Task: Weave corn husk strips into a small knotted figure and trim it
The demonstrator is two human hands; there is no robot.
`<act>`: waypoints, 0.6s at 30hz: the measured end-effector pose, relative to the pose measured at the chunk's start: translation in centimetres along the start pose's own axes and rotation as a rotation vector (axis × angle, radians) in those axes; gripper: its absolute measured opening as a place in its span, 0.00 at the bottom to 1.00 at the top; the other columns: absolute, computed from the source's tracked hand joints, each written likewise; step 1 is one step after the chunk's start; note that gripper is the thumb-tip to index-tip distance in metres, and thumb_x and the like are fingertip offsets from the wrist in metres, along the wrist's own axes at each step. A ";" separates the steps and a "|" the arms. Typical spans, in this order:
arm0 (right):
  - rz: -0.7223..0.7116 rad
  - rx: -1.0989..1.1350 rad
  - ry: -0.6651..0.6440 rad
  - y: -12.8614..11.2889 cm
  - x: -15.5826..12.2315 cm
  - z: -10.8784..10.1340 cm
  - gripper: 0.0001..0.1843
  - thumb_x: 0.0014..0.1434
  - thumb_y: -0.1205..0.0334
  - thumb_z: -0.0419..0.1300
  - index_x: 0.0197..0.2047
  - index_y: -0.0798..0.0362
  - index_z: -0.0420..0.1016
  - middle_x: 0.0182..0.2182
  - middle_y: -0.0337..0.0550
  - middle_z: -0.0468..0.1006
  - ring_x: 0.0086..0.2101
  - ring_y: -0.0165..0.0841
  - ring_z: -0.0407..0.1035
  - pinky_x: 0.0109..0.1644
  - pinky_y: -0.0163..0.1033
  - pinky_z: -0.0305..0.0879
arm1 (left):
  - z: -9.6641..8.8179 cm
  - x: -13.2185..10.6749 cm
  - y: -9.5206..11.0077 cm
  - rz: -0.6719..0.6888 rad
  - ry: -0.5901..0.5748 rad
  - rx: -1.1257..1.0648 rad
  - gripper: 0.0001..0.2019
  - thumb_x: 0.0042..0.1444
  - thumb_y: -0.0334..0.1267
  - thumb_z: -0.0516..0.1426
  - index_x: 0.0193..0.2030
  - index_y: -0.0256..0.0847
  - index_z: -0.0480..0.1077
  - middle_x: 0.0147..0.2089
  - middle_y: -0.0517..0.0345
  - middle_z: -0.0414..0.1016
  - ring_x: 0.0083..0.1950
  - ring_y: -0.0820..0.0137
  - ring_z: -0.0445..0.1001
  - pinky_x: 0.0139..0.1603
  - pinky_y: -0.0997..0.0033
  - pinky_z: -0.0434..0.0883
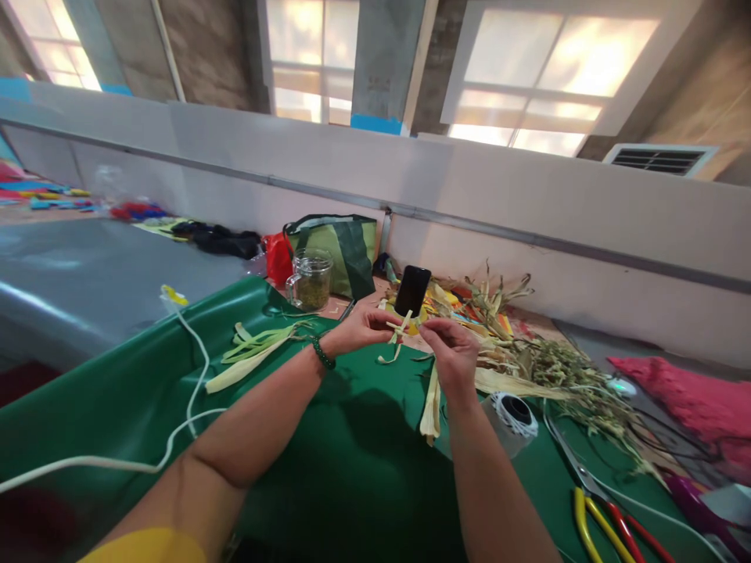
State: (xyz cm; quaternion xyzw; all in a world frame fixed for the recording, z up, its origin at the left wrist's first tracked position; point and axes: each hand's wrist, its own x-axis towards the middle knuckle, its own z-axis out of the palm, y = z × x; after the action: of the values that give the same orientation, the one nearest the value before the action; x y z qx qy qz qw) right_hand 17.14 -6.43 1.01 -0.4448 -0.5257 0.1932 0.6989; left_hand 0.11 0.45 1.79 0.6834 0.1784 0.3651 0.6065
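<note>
Pinching a cross-shaped pale husk strip (399,329) above the green cover (375,469): my left hand (364,325). Just beside: my right hand (456,350), fingers bent, grip I cannot tell. Beyond: black phone (413,289). Farther left: glass mug (313,283).

One left hand (368,324) and one right hand (454,352) — two in all. One bracelet (324,353), one phone (412,291), one mug (313,285), one green bag (334,242), one spool (528,431), one pair of scissors (580,471). Three windows (296,47), one vent (657,161). The strips (399,331), husks (430,410) and stalks (557,367) — overlapping too much to count.
</note>
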 end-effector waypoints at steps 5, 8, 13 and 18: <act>-0.013 -0.014 0.015 0.3 -0.1 0.1 0.07 0.45 0.57 0.66 0.27 0.51 0.76 0.24 0.40 0.78 0.27 0.34 0.72 0.33 0.40 0.71 | -0.1 0.2 0.1 0.037 0.008 0.028 0.16 0.39 0.42 0.69 0.35 0.35 0.78 0.34 0.50 0.80 0.36 0.68 0.77 0.40 0.70 0.73; -0.016 0.002 0.007 0.3 -0.2 0.2 0.07 0.45 0.58 0.66 0.27 0.51 0.76 0.24 0.40 0.78 0.27 0.34 0.72 0.33 0.40 0.71 | 0.1 0.2 0.5 0.057 0.007 0.064 0.17 0.40 0.45 0.69 0.34 0.35 0.77 0.31 0.53 0.77 0.32 0.71 0.74 0.35 0.74 0.70; -0.026 0.018 0.011 0.3 -0.2 0.3 0.07 0.45 0.58 0.66 0.27 0.51 0.76 0.25 0.40 0.78 0.28 0.34 0.73 0.35 0.40 0.71 | 0.3 -0.1 0.9 0.061 0.007 0.143 0.20 0.42 0.50 0.67 0.34 0.35 0.76 0.25 0.60 0.69 0.23 0.78 0.62 0.24 0.78 0.60; -0.075 -0.036 0.035 0.3 -0.3 0.3 0.07 0.48 0.57 0.65 0.28 0.52 0.76 0.24 0.40 0.78 0.27 0.34 0.72 0.34 0.40 0.70 | 0.3 -0.1 0.7 0.037 0.036 0.169 0.21 0.44 0.51 0.66 0.39 0.36 0.75 0.23 0.63 0.65 0.22 0.80 0.58 0.23 0.78 0.57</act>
State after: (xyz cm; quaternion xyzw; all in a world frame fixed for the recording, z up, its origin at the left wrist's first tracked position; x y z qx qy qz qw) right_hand 16.83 -6.37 0.57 -0.4406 -0.5331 0.1498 0.7066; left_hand 0.13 0.03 2.40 0.7285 0.2068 0.3722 0.5367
